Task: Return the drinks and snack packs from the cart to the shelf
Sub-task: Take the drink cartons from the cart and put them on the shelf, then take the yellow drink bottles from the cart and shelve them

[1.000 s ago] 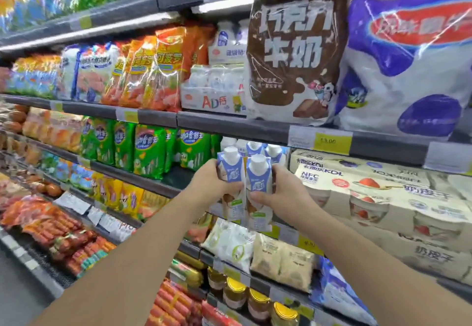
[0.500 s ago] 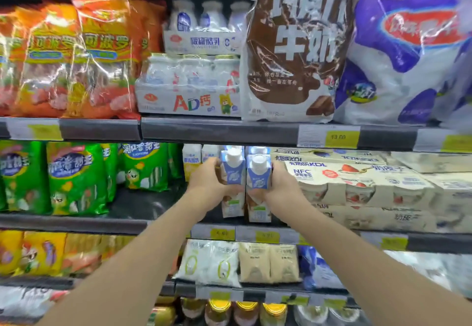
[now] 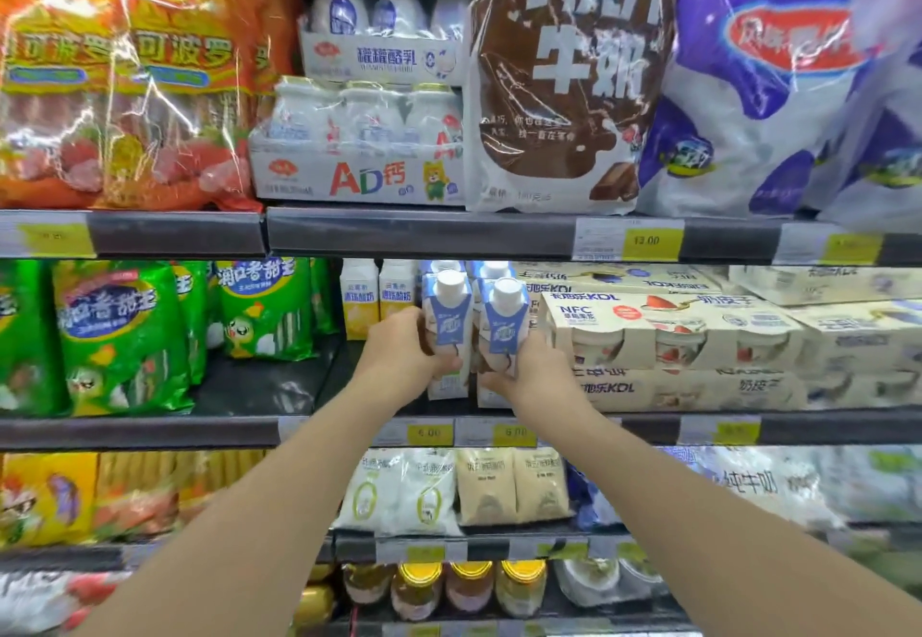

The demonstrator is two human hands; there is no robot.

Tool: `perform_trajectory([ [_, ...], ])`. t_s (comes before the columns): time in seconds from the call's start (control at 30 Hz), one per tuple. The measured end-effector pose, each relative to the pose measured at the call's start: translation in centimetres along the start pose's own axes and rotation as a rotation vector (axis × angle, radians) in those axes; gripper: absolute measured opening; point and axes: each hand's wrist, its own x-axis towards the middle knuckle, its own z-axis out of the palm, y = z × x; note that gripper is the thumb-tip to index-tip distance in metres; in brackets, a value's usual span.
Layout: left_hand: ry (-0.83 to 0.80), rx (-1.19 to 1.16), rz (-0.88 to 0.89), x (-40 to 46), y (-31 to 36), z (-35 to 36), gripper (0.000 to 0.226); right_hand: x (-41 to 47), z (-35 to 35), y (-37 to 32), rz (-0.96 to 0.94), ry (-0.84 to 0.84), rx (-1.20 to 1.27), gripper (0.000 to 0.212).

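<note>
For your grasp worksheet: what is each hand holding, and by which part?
Left hand grips the left carton around its lower body; right hand grips the right carton likewise.

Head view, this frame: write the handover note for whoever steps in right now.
Left hand: shut on the left carton, blue and white with a white cap.
Right hand: shut on the right carton of the same kind.
Both cartons are upright, side by side, at the front of the middle shelf, ahead of matching cartons and left of the yoghurt multipacks.
Done: cartons brought to their slot.
Left: set them down, release, return to the cart, which is out of view.
</note>
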Motion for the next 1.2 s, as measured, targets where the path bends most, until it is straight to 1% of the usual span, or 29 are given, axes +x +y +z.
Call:
perform_trajectory([
  [0.17,0.004,-0.01,0.0,0.3,-0.1,0.4,0.035,0.2,0.6,0.0,0.003,0.041,0.009,0.043],
  [0.3,-0.002,0.005,0.005,0.5,-0.2,0.2,0.033,0.1,0.8,0.0,0.006,0.06,0.012,0.037],
  [0.53,0.002,0.013,0.012,0.3,-0.3,0.4,0.03,-0.9,1.4,0.8,0.048,0.052,-0.012,0.053],
  [0.67,0.012,0.032,-0.017,-0.1,0.1,0.3,0.033,-2.4,1.2,1.3,-0.039,0.022,0.016,0.052],
  [0.73,0.006,0.102,-0.054,-0.7,0.2,0.2,0.042,-3.4,0.9,1.6,-0.094,0.026,0.018,0.05],
  [0.8,0.004,0.196,-0.069,-2.0,0.6,-0.2,0.045,-4.6,0.0,2.1,-0.145,0.016,-0.006,0.052],
  [0.87,0.027,0.313,-0.02,-3.8,1.5,-0.5,0.04,-6.1,-1.8,2.9,-0.197,0.011,-0.047,0.054],
  [0.93,0.025,0.384,0.063,-5.8,3.4,-0.2,0.031,-7.5,-4.3,4.4,-0.243,0.029,-0.087,0.051],
  [1.07,0.031,0.479,0.232,-9.2,9.9,3.2,0.029,-10.1,-10.5,10.1,-0.215,0.081,-0.228,0.044],
  [1.13,-0.031,0.536,0.358,-10.7,13.6,6.6,0.031,-11.5,-14.2,14.3,-0.158,0.115,-0.303,0.048],
  [1.2,-0.157,0.611,0.512,-12.3,17.4,11.2,0.035,-13.4,-18.0,18.9,-0.095,0.137,-0.388,0.061],
])
